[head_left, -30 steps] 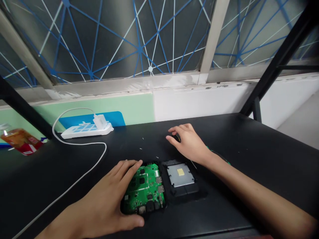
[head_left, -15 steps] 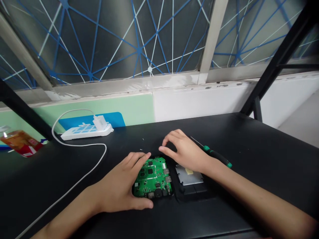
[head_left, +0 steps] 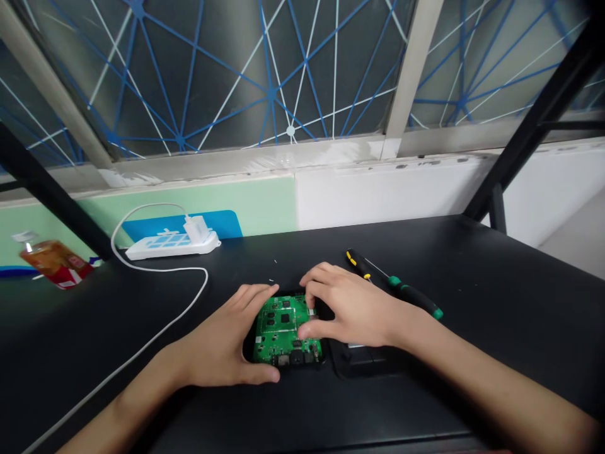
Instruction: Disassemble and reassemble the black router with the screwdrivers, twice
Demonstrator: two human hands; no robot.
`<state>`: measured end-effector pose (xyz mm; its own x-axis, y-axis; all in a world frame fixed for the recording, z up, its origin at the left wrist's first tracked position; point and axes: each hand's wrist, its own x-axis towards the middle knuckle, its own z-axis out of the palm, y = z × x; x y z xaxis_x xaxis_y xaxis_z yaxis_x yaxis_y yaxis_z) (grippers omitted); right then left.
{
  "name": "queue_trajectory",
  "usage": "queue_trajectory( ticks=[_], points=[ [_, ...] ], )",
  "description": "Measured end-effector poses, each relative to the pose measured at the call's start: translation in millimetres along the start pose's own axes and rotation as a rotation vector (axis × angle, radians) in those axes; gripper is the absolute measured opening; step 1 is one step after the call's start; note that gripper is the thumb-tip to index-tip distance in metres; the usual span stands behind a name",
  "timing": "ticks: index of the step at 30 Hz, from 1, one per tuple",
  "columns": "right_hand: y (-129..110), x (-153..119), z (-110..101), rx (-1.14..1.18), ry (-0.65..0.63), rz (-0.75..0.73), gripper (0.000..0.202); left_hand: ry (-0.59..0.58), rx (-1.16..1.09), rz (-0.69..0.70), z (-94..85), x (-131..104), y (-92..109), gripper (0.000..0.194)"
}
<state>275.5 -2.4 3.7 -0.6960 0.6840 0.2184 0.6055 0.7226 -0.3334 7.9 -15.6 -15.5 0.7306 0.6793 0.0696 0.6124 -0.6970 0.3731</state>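
Note:
A green circuit board (head_left: 278,325) with chips and metal ports sits in a shallow black case on the desk. My left hand (head_left: 229,337) is wrapped round the case's left side, fingers at the back edge and thumb at the front. Over the right edge of the board, my right hand (head_left: 347,306) has its thumb and curled index finger at the ports. Exact contact there is hard to make out. Beneath and beside that hand lies a black cover (head_left: 363,364), its metal plate mostly hidden.
Behind my right hand lie a green-and-black screwdriver (head_left: 416,299) and a yellow-and-black one (head_left: 358,263). A white power strip (head_left: 172,246) with a charger and trailing white cable (head_left: 142,350) is at back left. An orange-red pouch (head_left: 59,261) stands farther left.
My right hand has moved left and down from above the cover onto the board's right edge. The yellow-and-black screwdriver now shows behind it. My left hand stays round the case; the view has shifted slightly.

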Motion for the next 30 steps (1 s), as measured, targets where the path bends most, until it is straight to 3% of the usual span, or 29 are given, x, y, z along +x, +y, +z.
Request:
queue_trajectory(
  ticks=[15, 30],
  points=[
    [-7, -1, 14, -0.043, 0.043, 0.059, 0.057, 0.079, -0.099, -0.053, 9.7, 2, -6, 0.104],
    [-16, 1, 13, -0.021, 0.008, 0.151, 0.043, 0.043, -0.143, -0.126, 11.8, 7, -6, 0.114]
  ],
)
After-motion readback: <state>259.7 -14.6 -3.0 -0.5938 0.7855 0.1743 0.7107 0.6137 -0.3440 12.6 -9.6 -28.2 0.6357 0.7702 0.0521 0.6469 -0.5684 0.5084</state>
